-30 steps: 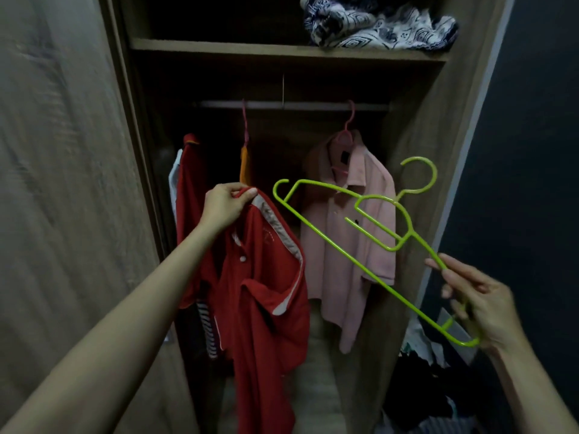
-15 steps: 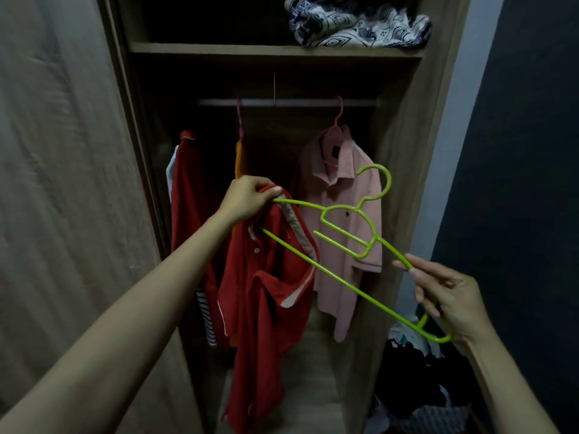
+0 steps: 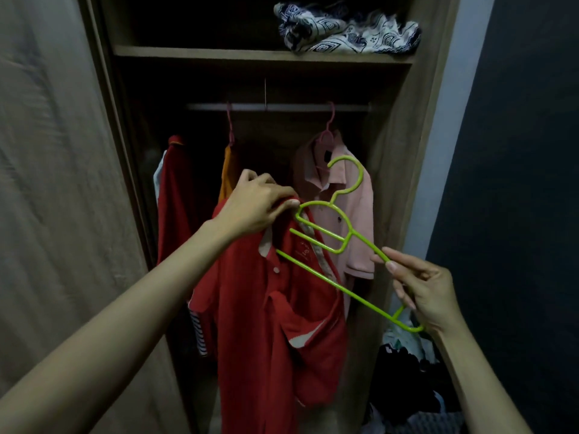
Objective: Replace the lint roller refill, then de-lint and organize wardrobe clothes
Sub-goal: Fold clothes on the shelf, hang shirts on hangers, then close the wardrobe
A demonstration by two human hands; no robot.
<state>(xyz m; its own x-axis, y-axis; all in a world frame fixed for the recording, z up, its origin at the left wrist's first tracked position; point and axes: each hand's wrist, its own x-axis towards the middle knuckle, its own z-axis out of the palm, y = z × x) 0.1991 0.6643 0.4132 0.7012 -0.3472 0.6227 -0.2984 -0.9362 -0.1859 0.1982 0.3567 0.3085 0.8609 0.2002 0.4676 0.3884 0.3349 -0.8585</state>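
Green hanger (image 3: pixel 360 299) — between hands (image 3: pixel 257 208) (image 3: pixel 429 292), tip at red shirt (image 3: pixel 266 339)

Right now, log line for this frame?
left hand: grips red shirt collar | right hand: holds green hanger | hanger end: at collar | pink shirt: on rail

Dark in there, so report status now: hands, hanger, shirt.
Left hand pinches red shirt at the collar. Right hand holds green hanger by one end, other end at the collar. Pink shirt hangs close behind.
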